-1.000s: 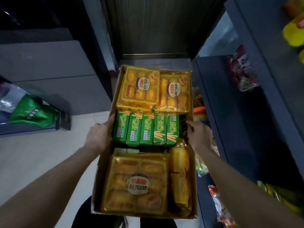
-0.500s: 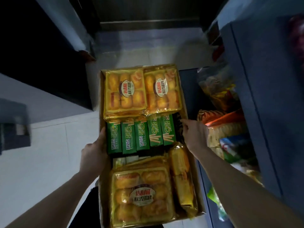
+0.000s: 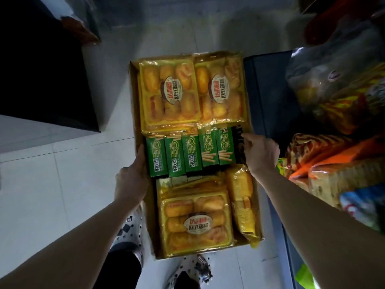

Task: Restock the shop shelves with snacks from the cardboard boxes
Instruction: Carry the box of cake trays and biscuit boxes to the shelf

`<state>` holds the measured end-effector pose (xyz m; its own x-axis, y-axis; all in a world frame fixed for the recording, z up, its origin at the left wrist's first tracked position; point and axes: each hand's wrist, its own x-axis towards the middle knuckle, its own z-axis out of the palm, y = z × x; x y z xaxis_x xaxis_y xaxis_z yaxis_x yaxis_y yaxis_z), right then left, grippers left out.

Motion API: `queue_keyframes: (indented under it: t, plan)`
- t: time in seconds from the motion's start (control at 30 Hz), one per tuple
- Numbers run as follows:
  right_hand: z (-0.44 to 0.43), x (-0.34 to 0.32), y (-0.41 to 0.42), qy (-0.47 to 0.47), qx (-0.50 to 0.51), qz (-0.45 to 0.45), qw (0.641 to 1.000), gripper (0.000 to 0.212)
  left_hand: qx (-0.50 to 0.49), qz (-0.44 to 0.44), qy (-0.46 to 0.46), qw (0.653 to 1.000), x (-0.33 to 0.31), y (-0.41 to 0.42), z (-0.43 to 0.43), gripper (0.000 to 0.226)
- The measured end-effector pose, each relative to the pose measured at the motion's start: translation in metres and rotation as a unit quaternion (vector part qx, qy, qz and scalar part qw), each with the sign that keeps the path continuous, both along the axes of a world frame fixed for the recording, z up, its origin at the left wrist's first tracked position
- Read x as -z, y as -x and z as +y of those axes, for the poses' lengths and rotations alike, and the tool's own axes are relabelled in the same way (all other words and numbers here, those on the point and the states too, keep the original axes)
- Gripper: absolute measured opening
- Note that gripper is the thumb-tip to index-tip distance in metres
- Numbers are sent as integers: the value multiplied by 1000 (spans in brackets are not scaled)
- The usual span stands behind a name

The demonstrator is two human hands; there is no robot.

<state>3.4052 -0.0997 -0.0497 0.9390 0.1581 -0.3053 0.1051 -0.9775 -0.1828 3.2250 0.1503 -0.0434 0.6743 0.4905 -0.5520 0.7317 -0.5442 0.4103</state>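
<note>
I hold an open cardboard box of snacks between both hands, above the floor. My left hand grips its left wall. My right hand grips its right wall, fingers over the rim. Inside lie two yellow trays of cakes at the far end, a row of green stick-biscuit cartons across the middle, one more yellow cake tray at the near end and a yellow packet on edge beside it.
A dark blue shop shelf runs along the right, with bagged snacks and orange packets piled on it. A dark cabinet stands at left. Pale floor tiles lie below, with my patterned shoes under the box.
The view has tilted down toward the floor and my feet. The box has come lower and nearer the right shelf's snack bags. Both hands keep their hold on its sides.
</note>
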Motion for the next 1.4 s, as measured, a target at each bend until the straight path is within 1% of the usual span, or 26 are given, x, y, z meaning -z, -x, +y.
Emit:
queue_keyframes:
  t: [0.07, 0.13, 0.2, 0.3, 0.37, 0.43, 0.5, 0.6, 0.63, 0.7, 0.77, 0.9, 1.0, 1.13, 1.23, 1.33, 1.4]
  plan:
    - [-5, 16, 4, -9, 1, -8, 1000, 30, 7, 7, -9, 1000, 10, 2, -2, 61]
    - [-11, 24, 3, -14, -8, -6, 1000, 31, -4, 21, 2, 1000, 14, 4, 0, 61]
    - [-16, 24, -1, -27, -19, 28, 999, 31, -19, 34, 31, 999, 7, 3, 1, 60]
    - [-18, 15, -5, -26, -5, 98, 995, 34, 1, 46, 44, 998, -7, -3, 5, 63]
    - [-19, 0, -4, -15, -8, 126, 992, 27, 24, 56, 28, 998, -19, -6, 10, 67]
    - [-17, -28, -1, 16, -35, 142, 989, 20, 50, 83, 20, 995, -40, -10, 15, 70]
    - [-14, -67, 1, 36, -65, 138, 988, 19, 97, 107, 1, 989, -70, -17, 19, 64]
    - [-9, -137, 7, 46, -129, 108, 985, 18, 171, 106, -24, 979, -131, -30, 22, 49]
    - [-7, -164, 10, 48, -150, 98, 983, 22, 192, 95, -31, 976, -155, -35, 21, 46]
    - [-1, -219, 17, 41, -187, 79, 978, 33, 233, 66, -42, 969, -203, -45, 20, 42]
    - [1, -273, 24, 27, -214, 55, 975, 36, 267, 41, -54, 961, -254, -56, 17, 39]
    - [-8, -385, 45, 14, -242, 7, 970, 43, 342, 1, -77, 937, -378, -63, 5, 38]
    - [-17, -469, 66, -6, -259, -38, 965, 49, 407, -55, -111, 905, -473, -54, -4, 40]
    - [-33, -568, 101, -7, -284, -126, 950, 45, 476, -128, -157, 856, -584, -28, -19, 39]
    - [-44, -634, 133, 1, -289, -197, 937, 41, 511, -174, -177, 823, -646, -6, -28, 44]
    - [-55, -688, 168, 26, -263, -266, 927, 48, 543, -228, -190, 786, -696, 12, -37, 46]
    - [-60, -717, 197, 47, -233, -291, 927, 50, 565, -262, -191, 759, -723, 27, -42, 45]
